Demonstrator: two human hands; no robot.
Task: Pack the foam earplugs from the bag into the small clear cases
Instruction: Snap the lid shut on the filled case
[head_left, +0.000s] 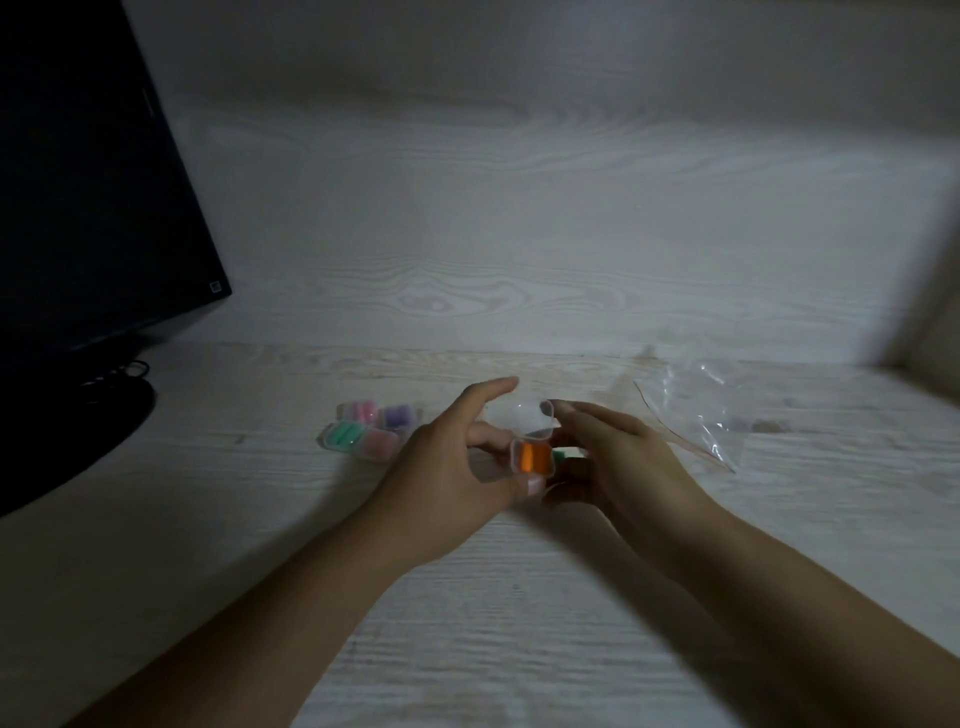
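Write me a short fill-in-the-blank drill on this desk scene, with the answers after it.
1. The earplug in the open case held between the two hands is ____.
2. The filled cases lie on the desk beside the ____ hand.
3. The plastic bag lies on the side of the ____ hand.
4. The dark monitor stands at the far ____ of the desk.

Answers: orange; left; right; left

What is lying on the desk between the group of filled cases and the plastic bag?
In the head view, both hands: the left hand and right hand hold an open case with an orange earplug.
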